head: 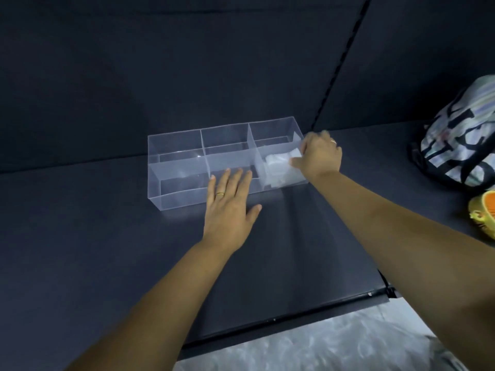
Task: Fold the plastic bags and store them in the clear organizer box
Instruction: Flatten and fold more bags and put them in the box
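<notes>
Head camera: the clear organizer box (176, 195) sits on the dark table (101, 245), up towards twelve o'clock. The left hand (230, 207) lies flat with its fingers spread, fingertips against the box's front wall, steadying it by the look of things. Over at the three o'clock end, the right hand (318, 156) is curled above the end compartment. Its thumb is on the folded plastic bag (277, 163), and it looks to be pinching the bag's right end, though the fingers are blurred.

The bag will be feather-light, limp and slick, and likely to spring open once let go. I'd take it across the folds rather than by a loose edge, and press it flat. It shows as a pale, frosted, crinkled little packet, low in that compartment. More pale plastic (334, 341) lies at six o'clock, below the table edge.
</notes>
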Demonstrator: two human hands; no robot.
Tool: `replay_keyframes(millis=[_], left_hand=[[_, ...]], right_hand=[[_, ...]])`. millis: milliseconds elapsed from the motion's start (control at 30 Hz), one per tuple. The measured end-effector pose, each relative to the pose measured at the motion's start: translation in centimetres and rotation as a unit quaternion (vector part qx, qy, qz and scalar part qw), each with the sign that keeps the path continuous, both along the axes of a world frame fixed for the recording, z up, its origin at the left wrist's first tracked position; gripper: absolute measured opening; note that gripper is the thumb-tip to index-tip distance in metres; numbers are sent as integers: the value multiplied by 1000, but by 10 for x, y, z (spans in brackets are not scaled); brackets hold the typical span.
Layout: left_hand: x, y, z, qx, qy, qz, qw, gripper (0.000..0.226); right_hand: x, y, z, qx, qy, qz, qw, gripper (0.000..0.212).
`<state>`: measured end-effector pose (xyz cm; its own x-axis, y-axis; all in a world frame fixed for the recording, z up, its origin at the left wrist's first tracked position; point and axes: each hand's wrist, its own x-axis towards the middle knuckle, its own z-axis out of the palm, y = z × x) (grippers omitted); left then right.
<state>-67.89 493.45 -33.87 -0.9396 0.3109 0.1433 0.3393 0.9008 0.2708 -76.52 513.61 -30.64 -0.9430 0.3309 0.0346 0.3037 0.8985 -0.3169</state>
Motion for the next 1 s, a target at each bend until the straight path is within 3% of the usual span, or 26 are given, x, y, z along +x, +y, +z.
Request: replay_keyframes(millis=[200, 300, 400, 467, 567, 633, 733, 800, 833, 900, 933, 1000], left_hand=[[46, -12, 0, 3, 13, 9, 1000, 63], [104, -25, -16, -14, -55, 20, 998, 66], [163, -38, -26, -55, -97, 48, 993, 71], [189, -43, -29, -79, -109, 63, 989, 73], [204, -47, -31, -91, -123, 69, 986, 76], [203, -49, -35, -107, -129, 66, 984, 75], [201, -50, -38, -123, -147, 67, 979, 74], [201, -51, -38, -114, -153, 67, 979, 73], [200, -51, -38, -111, -155, 65, 980, 73], [200, -52, -39, -108, -163, 61, 979, 73], [199, -53, -39, -108, -167, 59, 978, 73], [197, -54, -39, -105, -179, 57, 977, 73]], right_hand=[[43, 2, 14, -136, 86, -8, 987, 44], [109, -6, 9, -193, 179, 30, 964, 30], [205, -20, -17, -185, 237, 43, 953, 20], [271, -28, -44, -155, 198, 43, 967, 26], [341, -35, -81, -160, 63, 10, 985, 26], [355, -38, -94, -203, -24, -46, 978, 49], [337, -50, -92, -385, -79, -128, 910, 85], [319, -64, -91, -521, -75, -150, 837, 84], [312, -71, -90, -561, -83, -174, 805, 75], [300, -80, -89, -600, -102, -241, 756, 36], [298, -83, -87, -602, -104, -268, 745, 18], [300, -84, -84, -580, -102, -281, 758, 12]])
